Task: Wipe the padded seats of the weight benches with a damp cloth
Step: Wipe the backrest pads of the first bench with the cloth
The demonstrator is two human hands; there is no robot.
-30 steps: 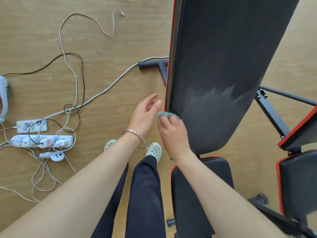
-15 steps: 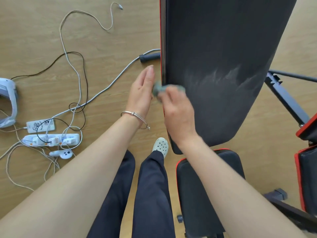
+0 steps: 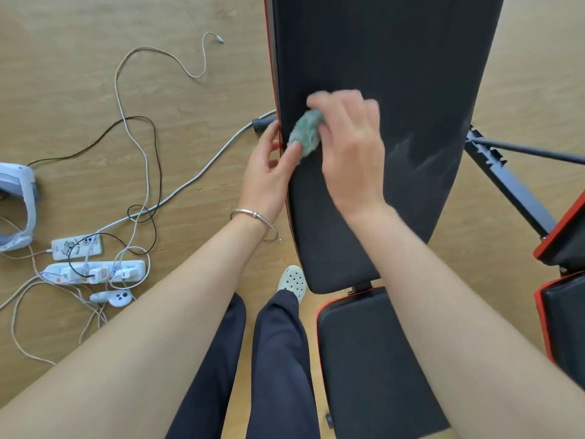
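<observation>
A weight bench with a long black back pad (image 3: 373,52) edged in red fills the upper middle; its black seat pad (image 3: 364,353) lies below it. My right hand (image 3: 351,144) presses a bunched green cloth (image 3: 306,131) against the left part of the back pad and is blurred by motion. A pale damp streak (image 3: 421,153) shows on the pad to the right of that hand. My left hand (image 3: 269,172), wearing a silver bracelet, rests on the pad's left red edge, with its thumb touching the cloth.
A second red-edged bench (image 3: 566,280) and a dark metal frame bar (image 3: 512,182) are at the right. On the wooden floor at left lie power strips (image 3: 95,270), tangled cables (image 3: 139,172) and a white device (image 3: 19,210). My legs and a white clog (image 3: 292,282) are below.
My right hand has carried the cloth up along the left edge of the back pad and slightly inward. My left hand has followed up the pad's side edge.
</observation>
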